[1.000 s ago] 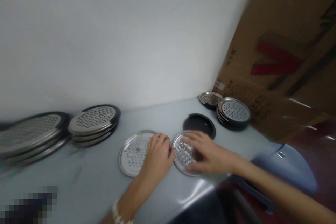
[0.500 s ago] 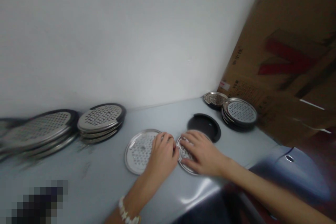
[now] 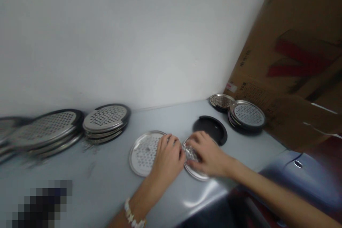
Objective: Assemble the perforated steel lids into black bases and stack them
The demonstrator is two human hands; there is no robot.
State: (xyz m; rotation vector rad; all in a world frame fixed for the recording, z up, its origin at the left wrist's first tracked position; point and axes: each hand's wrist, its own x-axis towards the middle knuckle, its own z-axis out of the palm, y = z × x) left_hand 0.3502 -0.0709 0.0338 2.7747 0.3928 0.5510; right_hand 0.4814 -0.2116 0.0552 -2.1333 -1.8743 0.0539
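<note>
Two round perforated steel plates lie flat on the pale grey counter point(image 3: 101, 181). My left hand point(image 3: 168, 158) rests with curled fingers on the right edge of the nearer-left plate point(image 3: 143, 153). My right hand point(image 3: 207, 155) covers most of the second plate point(image 3: 196, 172), its fingers gathered on the surface. The two hands nearly touch. Just behind my right hand lies a black round lid point(image 3: 211, 127). A beaded bracelet point(image 3: 132, 215) circles my left wrist.
Stacks of black-backed grater plates point(image 3: 105, 119) stand at the left, with a blurred larger stack point(image 3: 45, 131) beyond. Another stack point(image 3: 247, 114) and a single plate point(image 3: 221, 101) sit at the back right, by a leaning cardboard box point(image 3: 283, 89). A white wall rises behind.
My right hand's fingers have drawn together over the second plate, and the hands sit closer. The whole view has drifted slightly, shifting everything rightward in the picture.
</note>
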